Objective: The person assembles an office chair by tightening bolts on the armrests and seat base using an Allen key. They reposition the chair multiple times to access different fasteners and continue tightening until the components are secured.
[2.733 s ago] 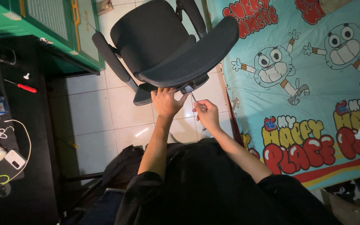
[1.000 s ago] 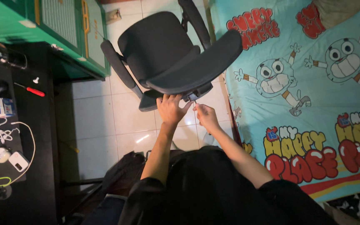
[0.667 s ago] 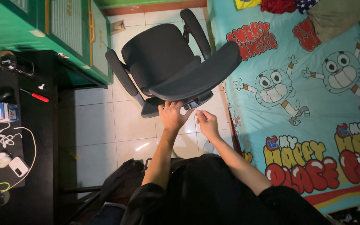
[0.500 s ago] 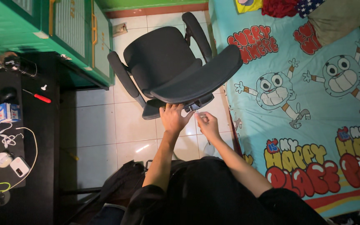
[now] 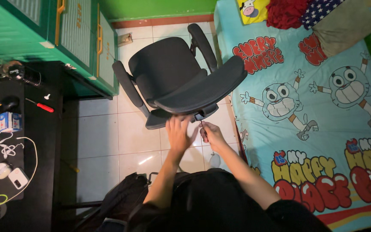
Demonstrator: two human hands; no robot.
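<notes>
Black office chair (image 5: pixel 174 79) is occupying the upper centre of the frame, hemmed between the green cabinet (image 5: pixel 61 38) at upper left and the bed (image 5: pixel 318 107) filling the right. White tiled floor (image 5: pixel 99 137) is lying open left of centre; black desk (image 5: pixel 39 163) is bounding the left edge.

A single head-worn camera looks steeply down from above the person's shoulders. It faces the tipped office chair (image 5: pixel 181 81) on the tiled floor (image 5: pixel 95 133), fairly near. The desk (image 5: pixel 39 172) runs along the left side and the bed (image 5: pixel 323 120) along the right.

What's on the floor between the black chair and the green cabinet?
Only bare white tiles lie between the chair and the cabinet, seen from the head camera.
</notes>
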